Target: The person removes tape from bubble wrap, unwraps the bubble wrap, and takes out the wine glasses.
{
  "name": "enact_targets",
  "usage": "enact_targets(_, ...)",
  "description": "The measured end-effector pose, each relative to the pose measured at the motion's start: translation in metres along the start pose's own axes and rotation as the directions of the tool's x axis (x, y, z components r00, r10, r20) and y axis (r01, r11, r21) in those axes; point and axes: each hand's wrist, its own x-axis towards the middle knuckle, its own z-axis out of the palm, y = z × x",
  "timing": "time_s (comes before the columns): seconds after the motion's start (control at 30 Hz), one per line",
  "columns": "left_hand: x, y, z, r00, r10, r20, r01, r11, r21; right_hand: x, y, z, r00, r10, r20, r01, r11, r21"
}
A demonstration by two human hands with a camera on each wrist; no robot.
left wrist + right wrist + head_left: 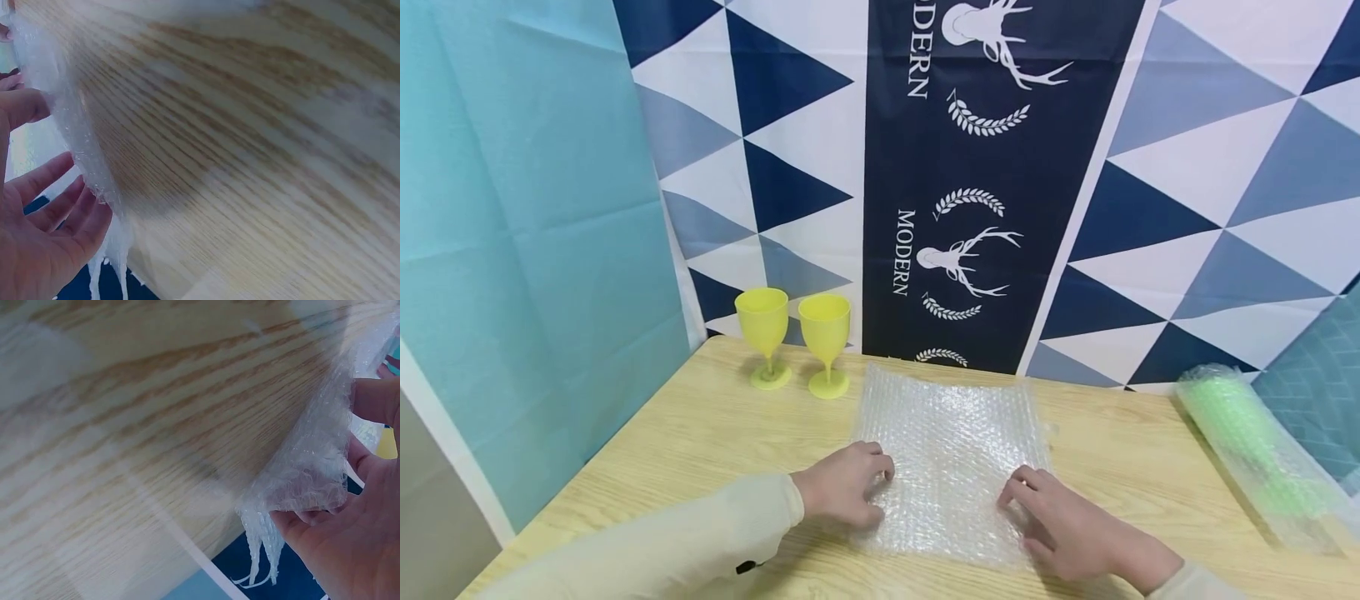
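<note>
A navy, grey-blue and white patterned cloth [977, 167] hangs at the far side, with a turquoise one [550, 208] on the left, around a pale wood-grain table [662, 433]. Across its middle lies a clear, glossy sheet of bubble wrap [955, 467], roughly flat. The left hand [847, 487] touches its left edge, the right hand [1063, 525] its right, fingers loosely bent, thumbs apart.

Two yellow goblets [763, 323] [824, 329], one bubble-wrap sheet [943, 467], one green bundle [1243, 429] in clear wrapping [1311, 527], one wood-grain table [662, 442] and a person's two hands [847, 486] [1067, 527] make up my count from afar; on the geometric-patterned wall covering [808, 146] I tally two antlered stag heads [934, 257] and two "MODERN" inscriptions [904, 252].
</note>
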Motion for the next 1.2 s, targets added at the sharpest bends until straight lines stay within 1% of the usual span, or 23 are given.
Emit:
enact_targets(0.1, 0.001, 0.000, -0.002, 1.000, -0.001, 0.010, 0.001, 1.000, 0.007, -0.001, 0.002, 0.000, 1.000, -0.007, -0.020, 0.007, 1.000, 0.007)
enact_targets(0.17, 0.001, 0.002, -0.002, 1.000, 0.005, 0.023, -0.006, 0.999, 0.041, -0.002, 0.004, 0.002, 0.999, -0.017, -0.043, 0.018, 1.000, 0.018)
enact_targets(0.23, 0.001, 0.005, -0.002, 0.999, 0.023, 0.033, -0.027, 0.994, 0.102, -0.004, 0.006, 0.003, 0.997, -0.029, -0.071, 0.031, 0.999, 0.032)
enact_targets(0.3, 0.001, 0.006, -0.001, 0.998, 0.056, 0.033, -0.061, 0.980, 0.188, -0.006, 0.008, 0.005, 0.993, -0.047, -0.105, 0.052, 0.997, 0.051)
enact_targets(0.43, 0.002, 0.007, 0.002, 0.993, 0.119, 0.025, -0.121, 0.941, 0.316, -0.008, 0.012, 0.007, 0.985, -0.079, -0.153, 0.093, 0.992, 0.088)
enact_targets(0.5, 0.003, 0.007, 0.004, 0.990, 0.141, 0.022, -0.140, 0.925, 0.354, -0.009, 0.013, 0.007, 0.984, -0.086, -0.159, 0.102, 0.990, 0.098)
enact_targets(0.57, 0.003, 0.006, 0.006, 0.987, 0.157, 0.024, -0.154, 0.912, 0.381, -0.010, 0.013, 0.007, 0.986, -0.079, -0.147, 0.094, 0.990, 0.100)
enact_targets(0.63, 0.002, 0.005, 0.008, 0.985, 0.173, 0.018, -0.166, 0.905, 0.392, -0.011, 0.013, 0.007, 0.990, -0.064, -0.126, 0.078, 0.991, 0.106)
enact_targets(0.77, 0.000, 0.001, 0.014, 0.979, 0.201, -0.018, -0.181, 0.914, 0.364, -0.013, 0.011, 0.005, 0.996, -0.024, -0.080, 0.033, 0.994, 0.107)
enact_targets(0.83, -0.001, -0.001, 0.015, 0.976, 0.213, -0.040, -0.186, 0.920, 0.345, -0.013, 0.008, 0.005, 0.998, 0.009, -0.060, -0.003, 0.996, 0.093)
enact_targets(0.93, -0.001, -0.003, 0.017, 0.973, 0.226, -0.052, -0.196, 0.922, 0.335, -0.012, 0.003, 0.004, 0.998, 0.057, -0.036, -0.055, 0.996, 0.073)
enact_targets(1.0, -0.001, -0.004, 0.017, 0.970, 0.238, -0.053, -0.206, 0.917, 0.343, -0.012, 0.001, 0.004, 0.996, 0.081, -0.029, -0.079, 0.995, 0.063)
enact_targets(1.13, -0.001, -0.005, 0.017, 0.964, 0.262, -0.049, -0.226, 0.901, 0.371, -0.011, 0.000, 0.002, 0.996, 0.092, -0.014, -0.091, 0.994, 0.061)
enact_targets(1.2, -0.001, -0.005, 0.017, 0.963, 0.265, -0.050, -0.228, 0.897, 0.378, -0.010, 0.000, 0.002, 0.995, 0.096, -0.009, -0.096, 0.994, 0.058)
